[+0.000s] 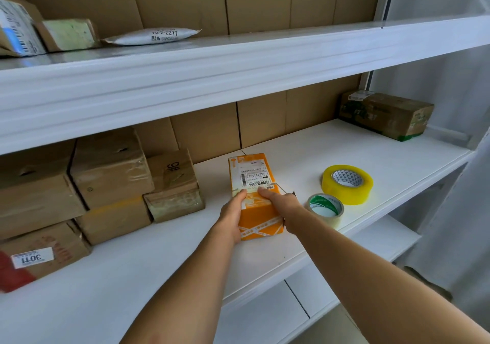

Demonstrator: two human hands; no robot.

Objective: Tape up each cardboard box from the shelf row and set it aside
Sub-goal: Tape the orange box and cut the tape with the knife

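i hold the orange box [254, 192] on the shelf [371, 152], left hand [233, 215] and right hand [278, 201] gripping its near end; its long axis runs away from me, tape rolls [346, 183] just right.

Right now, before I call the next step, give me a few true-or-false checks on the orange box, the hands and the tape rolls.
1. Both hands grip the orange box: left hand, right hand. True.
2. The orange box is on the upper shelf. False: it sits on the middle shelf.
3. Two tape rolls lie right of the box. True: yellow roll, clear roll.
4. The yellow roll is the nearer one. False: the clear roll is nearer.
5. A hand holds a tape roll. False: neither roll is touched.
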